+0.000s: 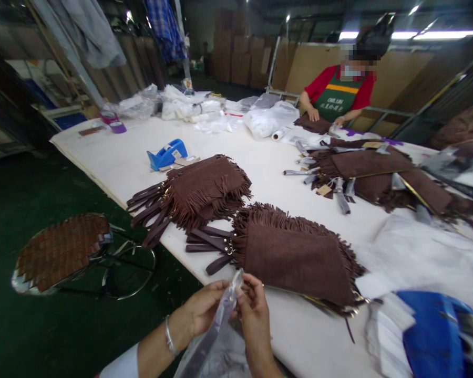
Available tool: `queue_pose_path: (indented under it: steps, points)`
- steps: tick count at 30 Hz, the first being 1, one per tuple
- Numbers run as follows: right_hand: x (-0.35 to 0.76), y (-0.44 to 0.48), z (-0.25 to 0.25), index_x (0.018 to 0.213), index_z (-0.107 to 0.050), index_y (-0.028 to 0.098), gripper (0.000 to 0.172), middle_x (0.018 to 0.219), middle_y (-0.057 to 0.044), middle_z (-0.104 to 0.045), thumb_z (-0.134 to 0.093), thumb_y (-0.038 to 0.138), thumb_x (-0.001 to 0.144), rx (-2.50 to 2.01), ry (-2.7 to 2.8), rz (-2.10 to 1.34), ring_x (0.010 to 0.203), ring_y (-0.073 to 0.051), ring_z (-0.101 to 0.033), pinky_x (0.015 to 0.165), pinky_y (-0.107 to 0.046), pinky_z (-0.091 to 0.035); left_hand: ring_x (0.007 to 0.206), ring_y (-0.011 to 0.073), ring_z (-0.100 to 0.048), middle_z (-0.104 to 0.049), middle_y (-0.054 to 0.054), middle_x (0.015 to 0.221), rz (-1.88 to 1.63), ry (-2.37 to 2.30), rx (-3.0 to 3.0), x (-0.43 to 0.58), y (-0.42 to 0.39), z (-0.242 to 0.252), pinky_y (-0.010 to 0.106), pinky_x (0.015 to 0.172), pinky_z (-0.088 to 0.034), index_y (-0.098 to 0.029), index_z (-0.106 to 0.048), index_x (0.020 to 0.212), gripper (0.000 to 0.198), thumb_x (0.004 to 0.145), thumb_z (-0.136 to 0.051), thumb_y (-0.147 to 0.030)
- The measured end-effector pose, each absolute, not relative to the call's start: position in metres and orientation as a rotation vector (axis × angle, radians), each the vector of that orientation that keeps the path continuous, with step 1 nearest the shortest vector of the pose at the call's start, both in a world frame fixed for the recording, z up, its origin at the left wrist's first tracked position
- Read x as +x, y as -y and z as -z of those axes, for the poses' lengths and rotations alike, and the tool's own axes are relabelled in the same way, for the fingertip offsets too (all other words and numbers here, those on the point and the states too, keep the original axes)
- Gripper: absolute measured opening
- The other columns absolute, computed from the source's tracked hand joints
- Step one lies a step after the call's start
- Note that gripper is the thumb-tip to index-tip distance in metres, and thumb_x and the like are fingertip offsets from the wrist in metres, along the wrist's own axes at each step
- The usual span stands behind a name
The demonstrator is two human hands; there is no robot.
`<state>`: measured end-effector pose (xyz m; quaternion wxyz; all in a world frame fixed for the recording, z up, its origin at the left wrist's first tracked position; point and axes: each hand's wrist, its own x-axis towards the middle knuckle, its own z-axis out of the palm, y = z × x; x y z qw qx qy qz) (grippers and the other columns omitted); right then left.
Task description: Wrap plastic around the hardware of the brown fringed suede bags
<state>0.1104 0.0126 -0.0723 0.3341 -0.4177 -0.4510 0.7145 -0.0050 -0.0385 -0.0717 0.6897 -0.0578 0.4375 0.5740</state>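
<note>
Near the table's front edge, my left hand (204,310) and my right hand (255,320) pinch the upper end of a wrist strap in a clear plastic sleeve (216,324). The sleeve hangs down between my hands over more clear plastic, and its lower end leaves the frame. Just beyond my fingers lies a stack of brown fringed pouches (295,257), with dark wrist straps (211,239) and metal clasps at its left end. A second pile of brown fringed pouches (205,184) rests further back to the left.
A blue tape dispenser (167,154) stands behind the left pile; a larger blue object (433,331) is at the lower right. More brown pouches (370,165) with wrapped straps lie at the right. A co-worker (339,94) handles brown material across the table. A stool (63,252) stands left.
</note>
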Motion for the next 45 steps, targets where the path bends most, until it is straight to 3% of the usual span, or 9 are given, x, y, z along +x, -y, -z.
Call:
queue_pose_path:
  steps: [4, 11, 14, 19, 33, 40, 45]
  points:
    - [0.112, -0.012, 0.074, 0.113, -0.054, 0.024, 0.038, 0.099, -0.004, -0.065, -0.064, 0.036, 0.078, -1.121, 1.289, -1.818, 0.083, -0.019, -0.062, 0.067, -0.027, -0.051, 0.057, 0.0148, -0.062, -0.069, 0.005, 0.071, -1.302, -1.093, 0.006, -0.012, 0.04, 0.06, 0.029, 0.061, -0.052, -0.013, -0.065, 0.078, 0.018, 0.066, -0.077, -0.018]
    - [0.11, -0.012, 0.077, 0.113, -0.056, 0.022, 0.038, 0.097, -0.004, -0.065, -0.064, 0.035, 0.078, -1.161, 1.389, -1.69, 0.068, -0.015, -0.059, 0.065, -0.026, -0.049, 0.069, 0.0188, -0.065, -0.069, 0.009, 0.075, -1.064, -1.24, 0.345, -0.035, 0.035, 0.036, 0.029, 0.065, -0.05, -0.011, -0.068, 0.082, 0.026, 0.076, -0.068, -0.037]
    - [0.112, -0.012, 0.076, 0.113, -0.056, 0.022, 0.038, 0.094, -0.003, -0.065, -0.063, 0.038, 0.079, -1.154, 1.373, -1.736, 0.067, -0.015, -0.059, 0.064, -0.027, -0.05, 0.065, 0.0168, -0.063, -0.069, 0.01, 0.073, -1.03, -1.218, 0.381, -0.034, 0.033, 0.04, 0.028, 0.065, -0.049, -0.009, -0.068, 0.078, 0.026, 0.073, -0.071, -0.035]
    - [0.118, -0.011, 0.076, 0.11, -0.061, 0.022, 0.034, 0.096, -0.003, -0.065, -0.064, 0.037, 0.079, -1.11, 1.348, -1.715, 0.086, -0.019, -0.062, 0.074, -0.027, -0.05, 0.056, 0.0139, -0.06, -0.064, 0.006, 0.065, -1.1, -1.067, 0.17, -0.028, 0.034, 0.05, 0.029, 0.062, -0.051, -0.01, -0.066, 0.074, 0.024, 0.073, -0.074, -0.032]
    - [0.119, -0.007, 0.084, 0.11, -0.06, 0.022, 0.024, 0.106, -0.005, -0.066, -0.048, 0.032, 0.092, -1.09, 1.746, -1.308, 0.099, -0.019, -0.061, 0.087, -0.03, -0.047, 0.048, 0.0118, -0.059, -0.064, 0.003, 0.062, -1.157, -1.056, -0.09, -0.02, 0.034, 0.056, 0.024, 0.054, -0.051, -0.011, -0.064, 0.08, 0.007, 0.077, -0.069, -0.015]
    - [0.125, 0.001, 0.077, 0.1, -0.058, 0.023, 0.02, 0.095, -0.005, -0.068, -0.045, 0.037, 0.093, -1.16, 1.88, -1.22, 0.083, -0.02, -0.065, 0.075, -0.03, -0.049, 0.049, 0.0104, -0.059, -0.063, 0.004, 0.064, -1.185, -1.075, -0.102, -0.014, 0.037, 0.058, 0.021, 0.052, -0.05, -0.01, -0.063, 0.078, 0.011, 0.077, -0.07, -0.019]
    - [0.133, 0.007, 0.069, 0.103, -0.062, 0.023, 0.028, 0.098, -0.006, -0.068, -0.046, 0.044, 0.091, -1.191, 1.694, -1.53, 0.084, -0.021, -0.065, 0.069, -0.028, -0.051, 0.053, 0.0107, -0.058, -0.063, 0.004, 0.069, -1.248, -1.088, -0.001, -0.01, 0.039, 0.059, 0.022, 0.054, -0.049, -0.012, -0.062, 0.078, 0.019, 0.075, -0.073, -0.026]
